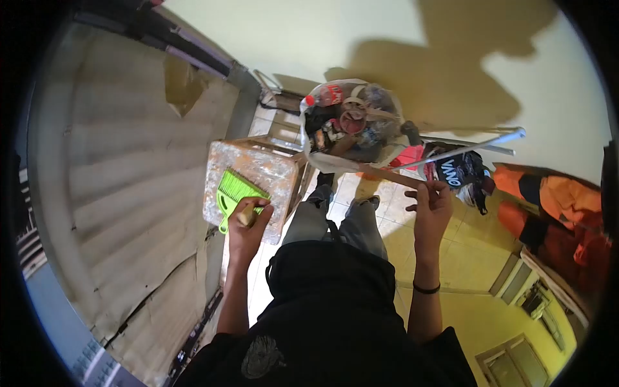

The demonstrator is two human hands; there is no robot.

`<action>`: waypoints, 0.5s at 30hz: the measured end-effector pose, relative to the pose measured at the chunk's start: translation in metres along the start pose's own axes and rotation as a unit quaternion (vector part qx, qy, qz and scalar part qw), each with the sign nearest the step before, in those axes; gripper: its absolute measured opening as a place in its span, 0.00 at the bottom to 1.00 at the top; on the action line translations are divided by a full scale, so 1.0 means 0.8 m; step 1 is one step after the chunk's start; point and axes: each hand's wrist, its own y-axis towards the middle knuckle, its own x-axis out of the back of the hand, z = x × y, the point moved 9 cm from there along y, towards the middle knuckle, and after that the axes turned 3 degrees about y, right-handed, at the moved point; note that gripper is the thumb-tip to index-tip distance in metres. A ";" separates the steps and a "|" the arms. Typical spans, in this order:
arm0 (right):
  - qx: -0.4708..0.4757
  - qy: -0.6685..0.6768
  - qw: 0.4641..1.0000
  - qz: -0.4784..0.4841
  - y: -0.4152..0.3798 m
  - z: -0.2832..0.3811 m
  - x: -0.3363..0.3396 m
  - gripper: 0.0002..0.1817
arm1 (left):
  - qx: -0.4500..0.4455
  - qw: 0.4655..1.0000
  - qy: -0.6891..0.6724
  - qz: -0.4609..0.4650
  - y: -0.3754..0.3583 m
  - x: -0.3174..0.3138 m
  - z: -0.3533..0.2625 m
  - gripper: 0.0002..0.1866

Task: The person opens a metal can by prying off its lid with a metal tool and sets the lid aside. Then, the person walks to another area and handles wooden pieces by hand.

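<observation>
My left hand (250, 227) is closed around a tan object (246, 215), perhaps a handle, beside a lime-green brush (237, 187) above a paint-stained wooden stool (258, 166). A green loop hangs at the brush's left side. My right hand (431, 205) pinches the end of a long, flat brown strip (393, 177). The strip runs left to the front rim of a large white bag (316, 158). Inside the bag are a plastic bottle with a red label (329, 95), a pinkish ring-shaped item and crumpled plastic.
A metal-legged frame (477, 146) and a black VANO bag (452, 170) stand by the wall right of the white bag. Orange clothing (567, 205) lies at the right. A large beige sheet (148, 148) covers the left side. My feet are on the tiles below the white bag.
</observation>
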 end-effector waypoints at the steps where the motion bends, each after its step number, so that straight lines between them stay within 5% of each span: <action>1: 0.005 0.002 1.000 -0.012 -0.009 0.011 0.016 0.09 | -0.036 0.998 0.040 0.019 0.007 -0.019 -0.018 0.10; 3: -0.034 0.051 0.997 -0.041 -0.025 0.018 0.046 0.09 | -0.099 0.993 0.058 0.036 0.005 -0.056 -0.081 0.11; 4: -0.040 0.067 0.995 -0.055 -0.032 0.022 0.057 0.09 | -0.331 0.933 0.138 -0.017 0.000 -0.071 -0.120 0.12; 5: -0.035 0.071 0.995 -0.066 -0.040 0.028 0.067 0.09 | -0.367 0.911 0.187 -0.011 -0.008 -0.091 -0.144 0.16; 11: 0.005 0.131 0.986 -0.105 -0.083 0.048 0.130 0.07 | -0.405 0.830 0.352 0.155 -0.046 -0.202 -0.194 0.20; 15: 0.027 0.146 0.974 -0.174 -0.121 0.059 0.208 0.07 | -0.425 0.800 0.334 0.261 -0.085 -0.261 -0.210 0.14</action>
